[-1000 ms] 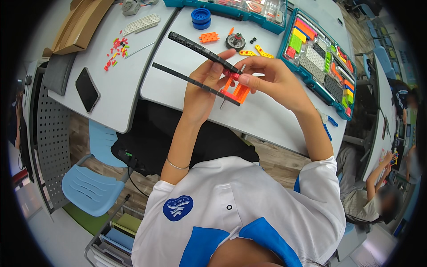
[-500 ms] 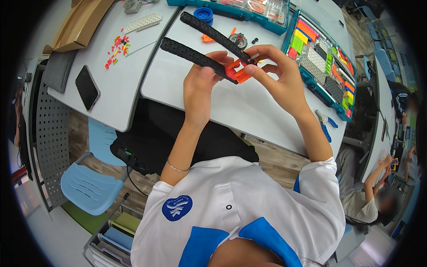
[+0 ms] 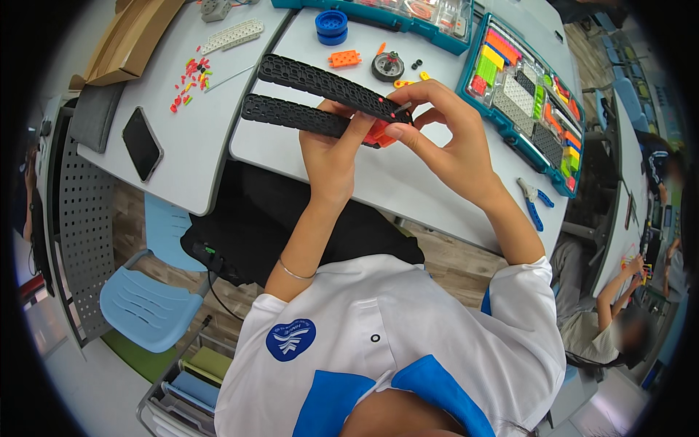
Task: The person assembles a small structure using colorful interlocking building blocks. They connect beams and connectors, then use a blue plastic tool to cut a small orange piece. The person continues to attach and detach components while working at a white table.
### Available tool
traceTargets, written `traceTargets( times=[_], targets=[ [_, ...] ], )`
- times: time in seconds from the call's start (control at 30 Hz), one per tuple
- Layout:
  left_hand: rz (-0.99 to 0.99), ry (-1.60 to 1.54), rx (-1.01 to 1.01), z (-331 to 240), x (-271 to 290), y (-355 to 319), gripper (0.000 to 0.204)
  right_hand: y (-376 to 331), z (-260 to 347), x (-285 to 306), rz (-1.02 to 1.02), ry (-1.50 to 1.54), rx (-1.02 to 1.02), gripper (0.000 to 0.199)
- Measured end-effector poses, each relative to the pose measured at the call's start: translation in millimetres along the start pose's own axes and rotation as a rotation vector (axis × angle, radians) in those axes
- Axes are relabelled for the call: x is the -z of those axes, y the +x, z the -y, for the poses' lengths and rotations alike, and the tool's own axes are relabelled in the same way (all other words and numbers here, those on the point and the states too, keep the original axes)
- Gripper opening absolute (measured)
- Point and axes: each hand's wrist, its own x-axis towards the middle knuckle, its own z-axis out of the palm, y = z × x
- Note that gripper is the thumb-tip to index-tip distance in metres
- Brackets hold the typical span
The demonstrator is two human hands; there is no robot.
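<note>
Two long black perforated beams (image 3: 320, 84) run side by side, joined at their right end by a red-orange connector block (image 3: 380, 134). Small red pins dot the upper beam near that end, and a short grey rod (image 3: 402, 108) sticks out of it. My left hand (image 3: 329, 156) holds the assembly from below, its thumb pressed on the upper beam. At the joined end my right hand (image 3: 455, 135) is closed, thumb and forefinger around the end by the rod. Whether it grips the rod itself is partly hidden.
Behind my hands lie a blue wheel hub (image 3: 332, 25), an orange plate (image 3: 344, 58) and a dark round wheel (image 3: 387, 67). A teal parts case (image 3: 524, 102) and blue-handled pliers (image 3: 535, 204) are at right. Left are loose coloured pins (image 3: 191, 84) and a phone (image 3: 143, 144).
The beam assembly has tilted and its free ends have swung lower and left, showing the upper beam's broad face. My left thumb now lies across the upper beam.
</note>
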Motion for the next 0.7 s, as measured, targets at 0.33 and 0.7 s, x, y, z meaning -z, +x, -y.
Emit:
traceTargets(
  times=[0.33, 0.7],
  targets=[
    [0.095, 0.053, 0.087, -4.8, 5.0, 4.1, 0.028, 1.0, -9.6, -0.6, -0.046, 0.083, -0.092, 0.032],
    [0.144, 0.105, 0.137, -13.7, 0.9, 4.5, 0.036, 5.7, -17.1, 5.0, -0.074, 0.277, -0.185, 0.032]
  ],
)
